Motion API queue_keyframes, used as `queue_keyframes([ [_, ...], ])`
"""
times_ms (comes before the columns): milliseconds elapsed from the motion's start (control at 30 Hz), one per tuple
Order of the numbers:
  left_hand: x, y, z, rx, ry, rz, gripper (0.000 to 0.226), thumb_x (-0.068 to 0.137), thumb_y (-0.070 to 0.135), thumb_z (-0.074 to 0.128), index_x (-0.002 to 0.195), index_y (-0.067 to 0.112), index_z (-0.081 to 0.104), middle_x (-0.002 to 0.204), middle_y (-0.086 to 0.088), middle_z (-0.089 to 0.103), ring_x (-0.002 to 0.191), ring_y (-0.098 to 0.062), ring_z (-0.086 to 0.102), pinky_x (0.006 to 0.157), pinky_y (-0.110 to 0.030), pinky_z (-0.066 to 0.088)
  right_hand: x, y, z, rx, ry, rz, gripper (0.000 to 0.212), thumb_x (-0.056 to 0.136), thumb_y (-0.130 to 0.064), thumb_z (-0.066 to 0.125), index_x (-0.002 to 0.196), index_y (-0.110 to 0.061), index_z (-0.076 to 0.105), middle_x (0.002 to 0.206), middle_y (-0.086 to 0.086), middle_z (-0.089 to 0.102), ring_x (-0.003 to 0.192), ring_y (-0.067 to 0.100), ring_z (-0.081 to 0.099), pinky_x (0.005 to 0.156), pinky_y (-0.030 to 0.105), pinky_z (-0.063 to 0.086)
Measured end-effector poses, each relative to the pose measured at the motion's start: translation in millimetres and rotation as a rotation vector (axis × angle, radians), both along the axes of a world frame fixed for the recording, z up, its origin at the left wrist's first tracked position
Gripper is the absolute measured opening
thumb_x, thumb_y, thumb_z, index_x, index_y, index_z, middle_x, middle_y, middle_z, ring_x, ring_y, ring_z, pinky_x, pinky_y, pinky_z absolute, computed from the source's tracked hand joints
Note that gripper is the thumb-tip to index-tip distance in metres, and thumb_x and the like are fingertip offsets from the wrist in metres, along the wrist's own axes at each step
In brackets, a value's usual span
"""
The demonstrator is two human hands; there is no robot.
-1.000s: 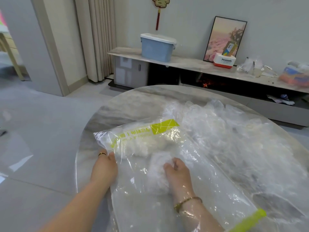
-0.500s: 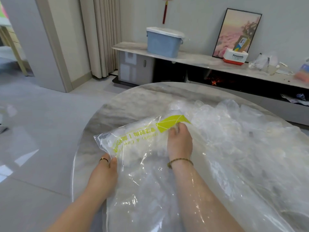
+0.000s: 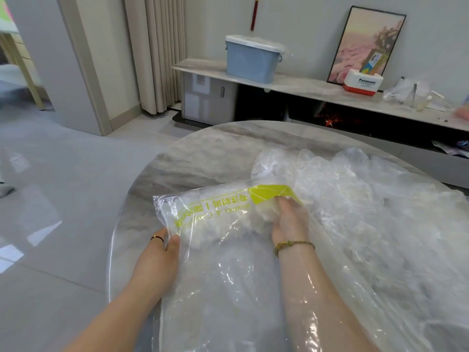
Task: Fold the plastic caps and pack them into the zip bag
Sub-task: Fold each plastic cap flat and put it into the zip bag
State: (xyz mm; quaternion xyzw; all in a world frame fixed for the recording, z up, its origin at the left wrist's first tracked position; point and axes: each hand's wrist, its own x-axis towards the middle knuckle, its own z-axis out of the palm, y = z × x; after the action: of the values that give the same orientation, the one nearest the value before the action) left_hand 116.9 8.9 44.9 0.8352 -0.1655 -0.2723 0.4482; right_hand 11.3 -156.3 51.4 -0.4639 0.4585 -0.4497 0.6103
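A large clear zip bag point(image 3: 218, 270) with yellow-green print lies on the round marble table point(image 3: 203, 151). My left hand point(image 3: 160, 252) pinches the bag's left edge from outside, thumb on top. My right hand point(image 3: 289, 219) and forearm are inside the bag, reaching to its far end. The fingers there are curled around a white wad of folded plastic caps point(image 3: 264, 212). More folded caps point(image 3: 215, 224) sit packed along the bag's far end. A loose heap of clear plastic caps point(image 3: 360, 199) covers the table to the right of the bag.
The table's left rim runs close beside my left hand, with grey floor tiles beyond it. A low cabinet along the back wall carries a blue lidded bin point(image 3: 252, 59), a framed picture point(image 3: 365, 44) and a white and red box point(image 3: 361, 82).
My right hand has pushed from the bag's middle to its far end, carrying the white wad with it. My left hand has kept its hold on the bag's left edge.
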Motion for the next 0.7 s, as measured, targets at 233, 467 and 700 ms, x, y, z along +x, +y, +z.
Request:
queue_keyframes([
  [233,-2.0,0.7,2.6,-0.030,0.002,0.006,0.014,0.099,0.019,0.034,0.100,0.011,0.045,0.071,-0.005,0.045,0.068,-0.025,0.042,0.061,-0.031,0.030,3.6,16.8,-19.6,-0.666,0.709,-0.063,0.043,0.080,-0.035,0.039,0.093,-0.007,0.069,0.114,0.012,0.053,0.111,0.032,0.044,0.090,0.028,0.028],
  [467,6.6,-4.9,-3.7,-0.081,0.033,0.144,0.039,0.099,0.021,0.035,0.132,0.004,0.043,0.120,-0.020,0.054,0.098,-0.034,0.051,0.082,-0.034,0.037,2.3,19.7,-12.9,-0.676,1.314,0.106,0.073,0.091,-0.052,0.002,0.144,-0.008,0.023,0.153,0.007,0.016,0.141,0.025,0.006,0.108,0.042,-0.002],
  [700,11.1,-8.7,-4.2,-0.190,0.040,0.311,0.041,0.099,0.019,0.036,0.139,0.012,0.034,0.069,-0.003,0.043,0.083,-0.029,0.046,0.076,-0.035,0.037,-16.5,41.0,-18.2,-0.874,1.240,0.126,0.075,0.081,-0.046,0.016,0.132,0.000,0.046,0.139,0.020,0.044,0.125,0.031,0.047,0.103,0.038,0.012],
])
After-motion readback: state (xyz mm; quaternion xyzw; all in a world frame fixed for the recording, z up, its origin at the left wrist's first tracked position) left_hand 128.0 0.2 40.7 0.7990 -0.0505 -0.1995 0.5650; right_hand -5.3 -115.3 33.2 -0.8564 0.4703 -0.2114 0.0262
